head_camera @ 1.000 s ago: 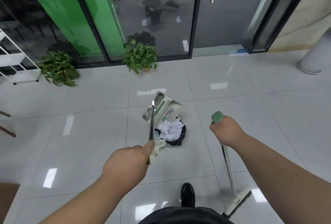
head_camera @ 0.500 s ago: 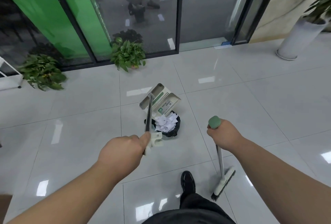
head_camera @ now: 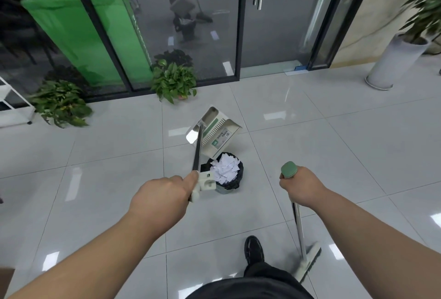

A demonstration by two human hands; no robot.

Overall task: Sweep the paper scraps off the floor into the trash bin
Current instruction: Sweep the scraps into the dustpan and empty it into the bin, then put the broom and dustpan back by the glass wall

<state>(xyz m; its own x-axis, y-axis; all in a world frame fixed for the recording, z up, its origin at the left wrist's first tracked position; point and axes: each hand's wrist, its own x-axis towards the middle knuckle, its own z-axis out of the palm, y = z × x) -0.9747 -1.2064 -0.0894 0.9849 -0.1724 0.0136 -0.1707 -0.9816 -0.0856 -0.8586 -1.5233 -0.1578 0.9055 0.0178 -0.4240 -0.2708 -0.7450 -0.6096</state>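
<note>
A small trash bin (head_camera: 228,188) with a black liner stands on the tiled floor, heaped with white paper scraps (head_camera: 225,167). My left hand (head_camera: 162,197) grips the long handle of a beige dustpan (head_camera: 216,132), which hangs tipped with its mouth just above the bin's far rim. My right hand (head_camera: 301,187) grips the green-capped top of the broom (head_camera: 301,239), whose head rests on the floor at the lower right beside my leg.
Two potted plants (head_camera: 175,82) (head_camera: 60,103) sit by the glass wall (head_camera: 195,24). A tall white planter (head_camera: 393,60) stands far right, a white shelf (head_camera: 14,107) far left. My black shoe (head_camera: 254,248) is just behind the bin.
The view has shifted and the broom head has swung in toward my leg. The dustpan stays tipped over the bin; both hands keep their holds.
</note>
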